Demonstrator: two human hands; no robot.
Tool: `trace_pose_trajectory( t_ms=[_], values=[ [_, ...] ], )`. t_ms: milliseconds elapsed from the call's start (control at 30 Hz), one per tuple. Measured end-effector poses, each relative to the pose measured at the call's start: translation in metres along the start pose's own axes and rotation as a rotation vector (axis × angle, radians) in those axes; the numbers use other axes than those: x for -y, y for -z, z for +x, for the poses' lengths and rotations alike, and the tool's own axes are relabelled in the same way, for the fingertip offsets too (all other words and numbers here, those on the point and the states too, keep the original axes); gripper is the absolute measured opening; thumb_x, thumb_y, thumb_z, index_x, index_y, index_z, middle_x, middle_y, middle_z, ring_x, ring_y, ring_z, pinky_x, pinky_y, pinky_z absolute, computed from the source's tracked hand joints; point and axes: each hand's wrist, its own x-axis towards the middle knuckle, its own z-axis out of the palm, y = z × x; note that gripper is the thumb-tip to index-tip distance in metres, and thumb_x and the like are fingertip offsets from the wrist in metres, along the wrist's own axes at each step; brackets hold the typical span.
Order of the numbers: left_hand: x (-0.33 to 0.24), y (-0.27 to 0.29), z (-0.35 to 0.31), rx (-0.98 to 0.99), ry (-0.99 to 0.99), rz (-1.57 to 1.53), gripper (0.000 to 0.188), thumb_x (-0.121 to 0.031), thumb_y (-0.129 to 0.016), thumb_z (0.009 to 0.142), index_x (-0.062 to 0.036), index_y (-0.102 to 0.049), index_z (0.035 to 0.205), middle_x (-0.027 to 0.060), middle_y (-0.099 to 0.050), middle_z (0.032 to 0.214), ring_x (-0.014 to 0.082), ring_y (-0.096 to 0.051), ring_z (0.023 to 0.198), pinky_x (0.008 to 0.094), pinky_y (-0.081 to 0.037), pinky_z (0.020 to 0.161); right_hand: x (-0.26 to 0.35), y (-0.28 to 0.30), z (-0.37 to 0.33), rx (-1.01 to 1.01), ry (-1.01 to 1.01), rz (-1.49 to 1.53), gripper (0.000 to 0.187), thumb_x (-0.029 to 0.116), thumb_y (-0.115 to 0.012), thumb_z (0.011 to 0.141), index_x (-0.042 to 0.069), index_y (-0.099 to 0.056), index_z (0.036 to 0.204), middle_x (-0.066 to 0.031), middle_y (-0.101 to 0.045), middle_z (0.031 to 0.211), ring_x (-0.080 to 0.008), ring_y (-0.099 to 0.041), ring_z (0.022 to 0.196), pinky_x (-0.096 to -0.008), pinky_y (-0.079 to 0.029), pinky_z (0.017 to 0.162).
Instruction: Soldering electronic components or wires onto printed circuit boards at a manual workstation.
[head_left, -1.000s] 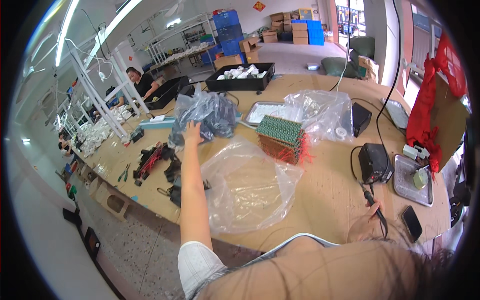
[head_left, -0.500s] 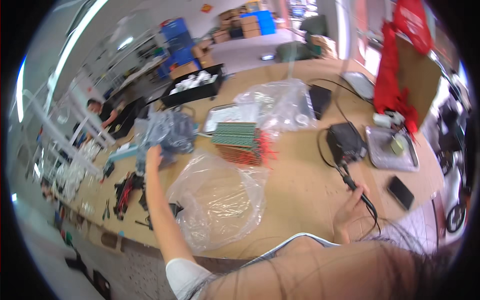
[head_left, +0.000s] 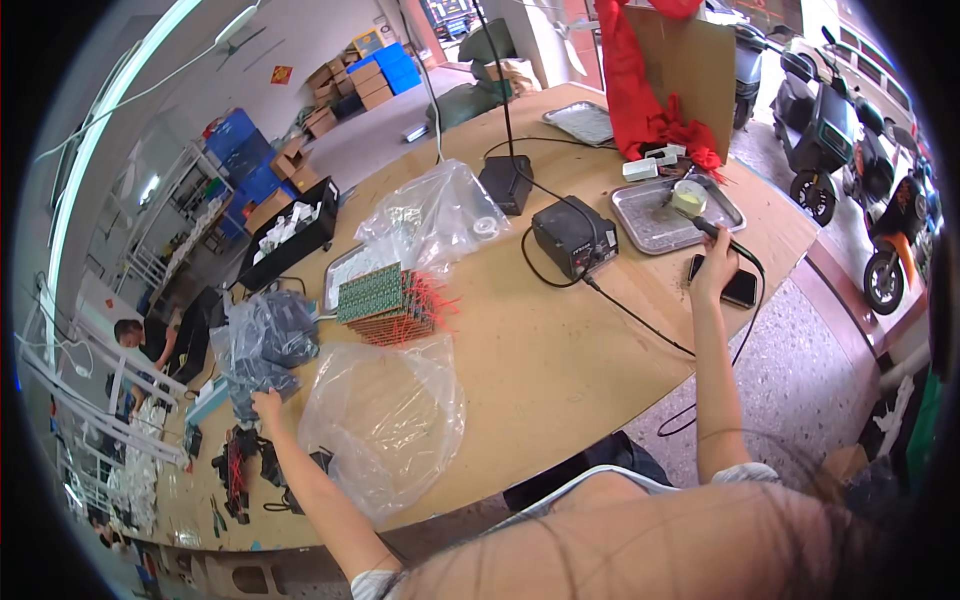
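Observation:
My right hand (head_left: 716,266) is closed round the black handle of a soldering iron (head_left: 740,250). The iron's tip end reaches over a metal tray (head_left: 650,240), at a small round pale-yellow tin (head_left: 689,198); whether it touches the tin's contents is too small to tell. Below that hand lies a black phone (head_left: 740,287). Far to the left, my left hand (head_left: 267,405) has its fingers curled on the near edge of a grey plastic bag (head_left: 270,335). A stack of green circuit boards (head_left: 375,300) with red wires stands right of the bag.
A black soldering station (head_left: 575,235) sits mid-table, its cable running to the iron. A clear plastic bag (head_left: 385,420) lies flat in front of the boards. Pliers (head_left: 218,515) and black parts with red wires (head_left: 236,470) lie at left. Another person (head_left: 150,345) works beyond.
My right hand has carried the soldering iron forward, from the table's near side to the tin. The left hand has shifted to the bag's near edge. The view has turned right.

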Motion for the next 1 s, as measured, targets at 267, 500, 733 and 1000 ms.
trace_pose_trajectory(
  t_ms=[267,500,733,1000],
  values=[
    [-0.023,-0.012,-0.004,-0.238,0.114,-0.131,0.079,-0.042,-0.072,0.088,0.0078,-0.035,0.137,0.0345,-0.051,0.13,0.0506,-0.055,0.12,0.0548,-0.049,0.099,-0.17,0.003,0.105,-0.028,-0.681,0.251,0.018,0.012,-0.066,0.094,-0.003,-0.06,0.102,-0.0129,-0.062,0.1,-0.0236,-0.065,0.091,-0.0369,-0.062,0.081],
    [-0.038,0.01,-0.023,-0.252,0.071,0.115,0.058,-0.04,-0.076,0.083,-0.0103,-0.053,0.127,0.0261,-0.056,0.119,0.0435,-0.062,0.107,0.0509,-0.056,0.084,-0.158,0.02,0.113,0.123,-1.214,0.42,0.056,0.017,-0.055,0.099,-0.016,-0.033,0.138,-0.0347,-0.045,0.137,-0.041,-0.052,0.127,-0.0431,-0.049,0.109],
    [-0.034,0.002,0.006,-0.208,-0.085,0.269,0.021,-0.025,-0.062,0.088,-0.0129,-0.07,0.103,0.013,-0.068,0.111,0.0357,-0.07,0.1,0.0482,-0.058,0.078,-0.029,0.005,0.022,0.347,-1.306,0.438,0.057,0.015,-0.049,0.102,-0.019,-0.028,0.143,-0.0318,-0.038,0.148,-0.0382,-0.044,0.137,-0.0411,-0.041,0.115],
    [-0.013,-0.019,0.07,-0.099,-0.433,-0.002,0.031,-0.028,-0.047,0.099,-0.0036,-0.065,0.105,0.0196,-0.066,0.108,0.0377,-0.068,0.098,0.0478,-0.055,0.079,0.049,0.083,0.065,0.888,0.319,-1.111,0.046,0.006,-0.068,0.085,0.005,-0.061,0.13,-0.0161,-0.063,0.128,-0.0302,-0.058,0.121,-0.041,-0.043,0.106]
  ],
)
